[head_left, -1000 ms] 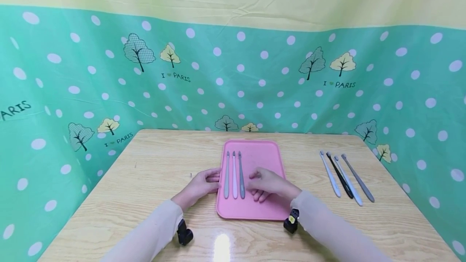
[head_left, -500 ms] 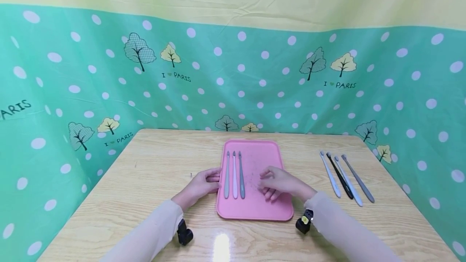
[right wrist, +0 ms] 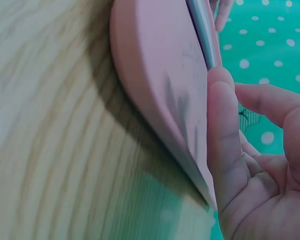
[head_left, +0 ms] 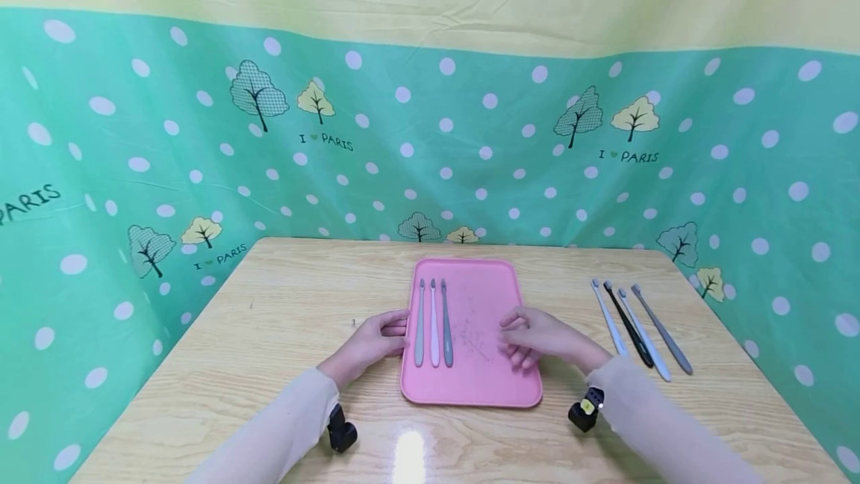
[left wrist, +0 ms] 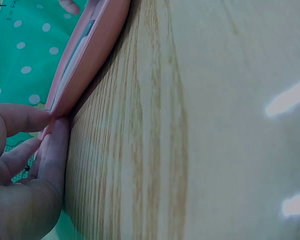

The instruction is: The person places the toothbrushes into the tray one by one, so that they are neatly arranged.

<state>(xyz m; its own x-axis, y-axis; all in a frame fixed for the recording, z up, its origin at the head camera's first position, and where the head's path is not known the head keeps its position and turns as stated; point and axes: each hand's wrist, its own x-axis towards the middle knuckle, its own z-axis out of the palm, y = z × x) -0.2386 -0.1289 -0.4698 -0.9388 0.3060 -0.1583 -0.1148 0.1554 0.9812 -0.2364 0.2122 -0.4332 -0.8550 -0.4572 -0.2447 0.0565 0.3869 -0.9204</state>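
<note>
In the head view a pink tray (head_left: 493,387) lies at the centre of a wooden table (head_left: 269,334), low in the frame. Three toothbrushes (head_left: 433,316) lie side by side along the tray's left part, heads pointing to the far edge. The left hand (head_left: 369,342) sits at the tray's left rim with its fingers loosely bent against the edge. The right hand (head_left: 544,336) rests over the tray's right rim, fingers relaxed and lying on the pink surface, holding nothing. Right of centre, four more toothbrushes (head_left: 638,327) lie in a slanted row on the bare wood, well apart from the tray; the right sleeve hides the near end of the leftmost one. A green dotted cloth (head_left: 134,133) with trees walls the table on three sides.

In the left wrist view the fingertips (left wrist: 50,145) touch the tray's rim (left wrist: 90,65) at the left of the frame; the tray runs off the top edge.

In the right wrist view a finger (right wrist: 225,140) lies along the tray's edge (right wrist: 160,95); a grey brush handle (right wrist: 202,30) shows at the top, blurred and cut off.
</note>
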